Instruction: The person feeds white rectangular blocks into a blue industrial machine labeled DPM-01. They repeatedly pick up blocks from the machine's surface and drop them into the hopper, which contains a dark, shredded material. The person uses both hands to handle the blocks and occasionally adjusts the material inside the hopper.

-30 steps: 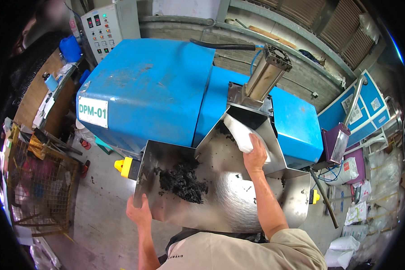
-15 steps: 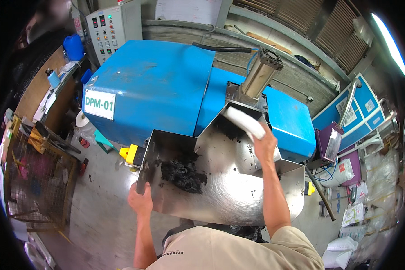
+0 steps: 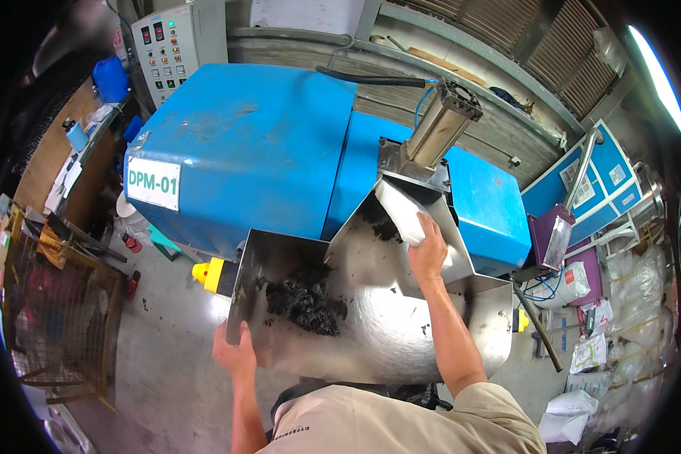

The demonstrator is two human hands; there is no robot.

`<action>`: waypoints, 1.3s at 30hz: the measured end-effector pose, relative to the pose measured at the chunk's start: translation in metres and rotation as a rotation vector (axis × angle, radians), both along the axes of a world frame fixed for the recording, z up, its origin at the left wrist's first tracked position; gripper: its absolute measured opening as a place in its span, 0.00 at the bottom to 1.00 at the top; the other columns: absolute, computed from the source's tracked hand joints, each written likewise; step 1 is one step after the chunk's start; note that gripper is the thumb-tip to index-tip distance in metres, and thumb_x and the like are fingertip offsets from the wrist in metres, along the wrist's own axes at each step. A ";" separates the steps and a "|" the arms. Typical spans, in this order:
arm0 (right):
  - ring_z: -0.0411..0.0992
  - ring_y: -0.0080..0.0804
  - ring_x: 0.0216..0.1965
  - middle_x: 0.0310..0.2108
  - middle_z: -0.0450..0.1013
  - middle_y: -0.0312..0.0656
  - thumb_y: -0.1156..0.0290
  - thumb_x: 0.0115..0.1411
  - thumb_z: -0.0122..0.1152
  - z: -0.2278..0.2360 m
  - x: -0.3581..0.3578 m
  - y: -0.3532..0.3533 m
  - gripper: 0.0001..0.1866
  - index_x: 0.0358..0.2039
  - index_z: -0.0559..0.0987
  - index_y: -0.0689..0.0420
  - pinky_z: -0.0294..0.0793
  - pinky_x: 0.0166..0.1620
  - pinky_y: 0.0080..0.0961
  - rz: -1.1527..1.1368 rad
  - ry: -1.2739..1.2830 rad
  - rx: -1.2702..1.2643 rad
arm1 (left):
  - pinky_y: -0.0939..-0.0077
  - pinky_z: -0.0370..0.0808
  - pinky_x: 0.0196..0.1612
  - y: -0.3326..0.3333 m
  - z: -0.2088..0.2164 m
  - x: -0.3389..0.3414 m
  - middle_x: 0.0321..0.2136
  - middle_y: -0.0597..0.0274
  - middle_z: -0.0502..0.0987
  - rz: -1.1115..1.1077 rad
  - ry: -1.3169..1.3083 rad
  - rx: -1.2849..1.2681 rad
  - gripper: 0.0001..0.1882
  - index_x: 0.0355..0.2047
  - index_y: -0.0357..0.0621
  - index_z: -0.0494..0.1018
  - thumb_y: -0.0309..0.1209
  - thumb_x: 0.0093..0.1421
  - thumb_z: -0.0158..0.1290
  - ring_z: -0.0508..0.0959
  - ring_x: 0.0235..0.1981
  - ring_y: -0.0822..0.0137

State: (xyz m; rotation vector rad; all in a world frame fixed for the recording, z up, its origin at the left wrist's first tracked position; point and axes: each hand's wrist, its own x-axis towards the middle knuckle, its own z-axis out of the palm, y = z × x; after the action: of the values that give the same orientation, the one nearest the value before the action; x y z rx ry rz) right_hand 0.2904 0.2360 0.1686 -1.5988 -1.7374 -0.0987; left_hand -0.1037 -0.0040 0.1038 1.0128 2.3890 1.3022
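Observation:
My right hand (image 3: 429,248) is closed around a long white piece (image 3: 398,209), smooth and rounded at its edges; its exact kind cannot be told. The piece points into the far, narrowing chute of a shiny metal hopper tray (image 3: 363,344), near some black crumbs (image 3: 384,228). At the tray's near left corner, my left hand (image 3: 235,349) grips the wall, thumb inside and fingers mostly hidden outside. A clump of black, shredded-looking material (image 3: 306,303) lies on the tray's left floor. Small black bits are scattered over the metal.
Behind the tray stands a blue machine (image 3: 257,144) with a metal cylinder (image 3: 440,129) over the chute. Yellow-and-black knobs (image 3: 213,275) flank the tray. A metal bar (image 3: 539,329) slants at the right. Far left are a control cabinet (image 3: 166,57) and a wire cage (image 3: 60,318).
My right hand has moved left and slightly nearer, and the white piece now tilts more steeply down into the chute. My left hand keeps its grip on the tray wall. The view has shifted slightly.

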 end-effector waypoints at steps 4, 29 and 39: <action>0.78 0.54 0.59 0.58 0.79 0.47 0.85 0.52 0.65 -0.006 0.003 0.017 0.33 0.60 0.81 0.52 0.79 0.59 0.42 -0.031 0.056 0.011 | 0.55 0.77 0.41 0.003 0.006 0.004 0.32 0.50 0.85 -0.015 0.085 0.138 0.11 0.40 0.37 0.83 0.30 0.61 0.67 0.83 0.34 0.48; 0.78 0.52 0.59 0.61 0.79 0.48 0.86 0.53 0.62 -0.030 -0.009 -0.112 0.32 0.60 0.81 0.52 0.79 0.60 0.42 0.029 -0.115 -0.153 | 0.53 0.79 0.48 -0.002 0.001 0.001 0.37 0.47 0.87 -0.048 0.111 0.097 0.18 0.43 0.35 0.83 0.37 0.61 0.69 0.86 0.40 0.43; 0.79 0.51 0.57 0.60 0.78 0.44 0.81 0.58 0.60 -0.072 -0.066 -0.036 0.29 0.62 0.79 0.50 0.80 0.56 0.46 -0.073 0.075 -0.252 | 0.51 0.78 0.49 -0.004 0.012 0.000 0.41 0.47 0.86 -0.055 0.124 -0.039 0.20 0.48 0.40 0.84 0.41 0.61 0.68 0.84 0.45 0.42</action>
State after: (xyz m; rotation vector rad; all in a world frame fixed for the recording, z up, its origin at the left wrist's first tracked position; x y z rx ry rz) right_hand 0.2247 0.1997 0.0969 -1.8229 -1.6857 0.1486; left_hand -0.1037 -0.0076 0.1159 1.1713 2.4468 1.2023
